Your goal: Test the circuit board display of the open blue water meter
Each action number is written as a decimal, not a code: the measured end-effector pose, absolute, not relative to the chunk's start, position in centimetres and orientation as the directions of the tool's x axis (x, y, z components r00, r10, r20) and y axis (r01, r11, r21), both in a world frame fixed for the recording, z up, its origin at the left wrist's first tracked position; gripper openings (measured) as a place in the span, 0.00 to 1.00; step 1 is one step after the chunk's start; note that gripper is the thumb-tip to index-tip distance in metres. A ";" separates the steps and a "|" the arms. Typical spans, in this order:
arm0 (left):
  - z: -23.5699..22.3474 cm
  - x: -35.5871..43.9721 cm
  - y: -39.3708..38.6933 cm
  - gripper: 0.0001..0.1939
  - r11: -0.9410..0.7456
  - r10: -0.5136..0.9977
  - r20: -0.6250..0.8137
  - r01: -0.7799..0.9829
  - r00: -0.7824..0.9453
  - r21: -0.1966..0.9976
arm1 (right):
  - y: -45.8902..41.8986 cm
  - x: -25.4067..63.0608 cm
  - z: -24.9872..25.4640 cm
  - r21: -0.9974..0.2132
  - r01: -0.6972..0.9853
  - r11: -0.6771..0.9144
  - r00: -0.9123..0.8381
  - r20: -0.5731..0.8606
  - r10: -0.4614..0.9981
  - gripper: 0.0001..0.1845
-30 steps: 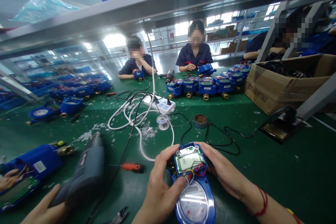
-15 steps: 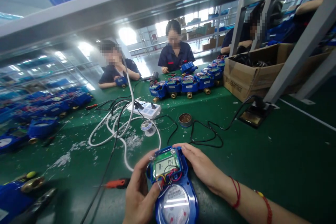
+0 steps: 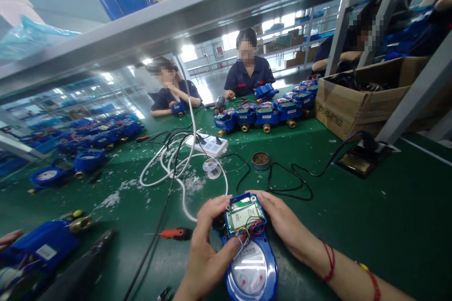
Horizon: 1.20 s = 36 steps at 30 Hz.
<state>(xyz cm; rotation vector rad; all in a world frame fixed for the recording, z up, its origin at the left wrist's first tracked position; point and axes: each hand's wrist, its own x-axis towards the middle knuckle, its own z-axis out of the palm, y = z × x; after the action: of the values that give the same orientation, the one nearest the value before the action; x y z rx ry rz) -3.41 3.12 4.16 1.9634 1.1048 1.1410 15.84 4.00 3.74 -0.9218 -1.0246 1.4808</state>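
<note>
A blue water meter (image 3: 270, 263) lies between my hands over the green table, its electronics housing uncovered. Its green circuit board carries a display (image 3: 243, 217) that reads "A- 04". Below that, red, yellow, black and white wires (image 3: 252, 229) bunch above the round dial (image 3: 247, 268). My left hand (image 3: 208, 244) grips the housing's left side, thumb pressed at the wires. Along the upper right edge, my right hand (image 3: 287, 225) is closed on the same meter, its fingertips partly hidden behind it. An orange-handled screwdriver (image 3: 176, 233) rests just left of my left hand.
Beyond the meter are a solder spool (image 3: 211, 165), a round tin (image 3: 260, 160), a power strip (image 3: 208, 145) and tangled cables. More meters (image 3: 267, 114) line the back, beside a cardboard box (image 3: 348, 108). At left, another person's hand (image 3: 10, 240) is by a meter (image 3: 45, 249). A shelf beam crosses overhead.
The view has swung left, so the scene sits further right. Both hands still hold the meter, and its display reads the same. Another person's hand has come into view at the left edge.
</note>
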 end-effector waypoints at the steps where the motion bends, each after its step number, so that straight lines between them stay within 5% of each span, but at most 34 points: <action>1: 4.4 -3.4 3.1 0.23 -0.470 0.879 0.389 0.355 0.276 0.808 | 4.0 15.8 3.7 -0.942 -0.329 -0.071 -0.140 -0.025 0.990 0.19; 5: 4.8 -3.2 3.1 0.23 -0.427 0.899 0.355 0.329 0.258 0.842 | 3.9 15.8 3.5 -0.937 -0.343 -0.070 -0.163 -0.014 0.986 0.19; 12: 3.8 -3.1 3.6 0.22 -0.266 0.951 0.258 0.023 0.173 0.964 | 4.1 15.7 2.6 -0.935 -0.349 -0.066 -0.165 -0.008 0.986 0.19; 22: 5.3 -3.9 3.7 0.19 -0.361 0.902 0.215 0.382 0.374 0.851 | 3.8 15.7 3.0 -0.940 -0.322 -0.115 -0.105 -0.085 0.991 0.21; 27: 4.3 -4.4 4.1 0.24 -0.035 0.996 0.005 0.312 0.094 0.949 | 3.3 16.1 4.0 -0.945 -0.250 -0.212 -0.176 -0.171 0.969 0.29; 31: 3.8 -4.1 3.8 0.26 0.088 0.965 -0.148 0.269 0.215 0.959 | 2.8 16.1 4.4 -0.918 -0.207 -0.337 -0.213 -0.294 0.932 0.36; 36: 4.3 -3.2 3.3 0.26 0.210 0.936 -0.235 0.117 0.263 0.971 | 2.6 15.8 4.3 -0.860 -0.287 -0.423 -0.296 -0.340 0.893 0.27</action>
<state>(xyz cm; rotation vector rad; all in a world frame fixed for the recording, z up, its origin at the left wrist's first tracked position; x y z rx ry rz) -3.18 3.29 4.32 1.2215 1.1620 0.7980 15.85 2.59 4.33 -1.0883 -0.8849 1.8271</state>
